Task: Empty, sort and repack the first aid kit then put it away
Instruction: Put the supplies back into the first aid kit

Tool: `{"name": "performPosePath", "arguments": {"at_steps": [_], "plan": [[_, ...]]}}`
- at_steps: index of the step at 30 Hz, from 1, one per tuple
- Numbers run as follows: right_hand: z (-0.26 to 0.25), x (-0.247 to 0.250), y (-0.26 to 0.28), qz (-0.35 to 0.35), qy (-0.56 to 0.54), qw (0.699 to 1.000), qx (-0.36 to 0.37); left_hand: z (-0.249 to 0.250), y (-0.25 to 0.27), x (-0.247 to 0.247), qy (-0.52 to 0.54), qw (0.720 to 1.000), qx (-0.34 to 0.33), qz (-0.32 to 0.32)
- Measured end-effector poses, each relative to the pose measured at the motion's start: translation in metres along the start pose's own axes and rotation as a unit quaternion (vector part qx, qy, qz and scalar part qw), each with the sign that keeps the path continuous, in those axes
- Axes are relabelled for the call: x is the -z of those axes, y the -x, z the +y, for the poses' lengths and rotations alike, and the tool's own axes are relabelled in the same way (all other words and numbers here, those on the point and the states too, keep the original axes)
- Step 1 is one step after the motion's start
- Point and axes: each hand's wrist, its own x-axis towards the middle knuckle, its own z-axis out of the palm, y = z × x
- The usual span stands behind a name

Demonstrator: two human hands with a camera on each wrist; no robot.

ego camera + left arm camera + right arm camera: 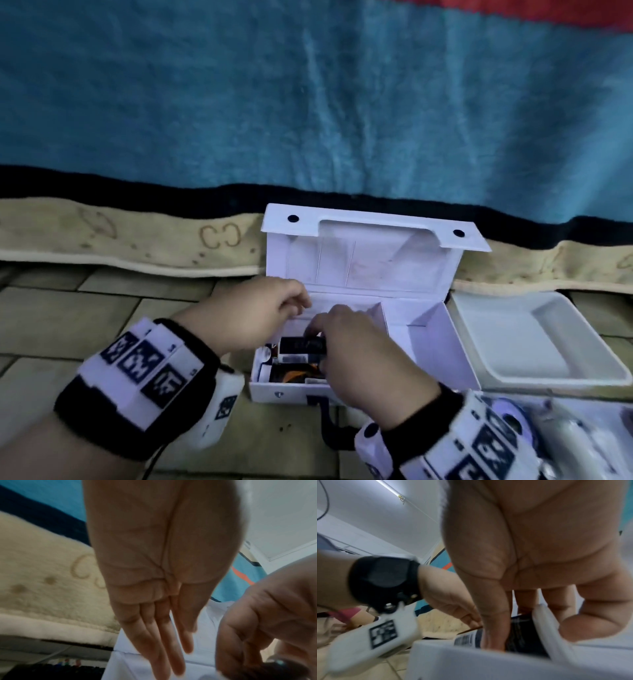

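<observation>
The white first aid box (pixel 442 346) stands open on the tiled floor, its lid (pixel 370 260) leaning back against the blanket. Its left compartment holds several dark and white packs; the right compartment shows only white walls. My right hand (pixel 318 337) reaches into the left compartment, and its thumb and fingers pinch a dark pack (pixel 301 344) with a white label (pixel 467 638). Just left of it, my left hand (pixel 299 303) hovers over the back of that compartment. Its fingers (pixel 164 649) point straight down at the box and hold nothing.
A shallow white tray (pixel 534 342) lies on the floor right of the box. Blurred pale items (pixel 555 431) lie at the bottom right. A blue blanket (pixel 308 102) with a beige border (pixel 137 240) hangs behind. Bare floor tiles (pixel 85 308) stretch to the left.
</observation>
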Motion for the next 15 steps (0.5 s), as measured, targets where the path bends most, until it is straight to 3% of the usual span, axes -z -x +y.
{"name": "performPosePath", "arguments": {"at_steps": [4,9,15], "plan": [[-0.016,-0.013,-0.004,-0.007,-0.030,0.999,0.009,-0.005,-0.018,0.000,-0.027,0.994,-0.027,-0.100],[-0.007,-0.021,-0.003,0.023,-0.103,0.994,-0.015,-0.011,-0.020,-0.003,-0.061,0.992,-0.016,-0.112],[0.004,-0.024,0.003,0.043,-0.156,0.986,-0.031,-0.006,-0.027,-0.011,-0.190,0.970,-0.047,-0.143]]}}
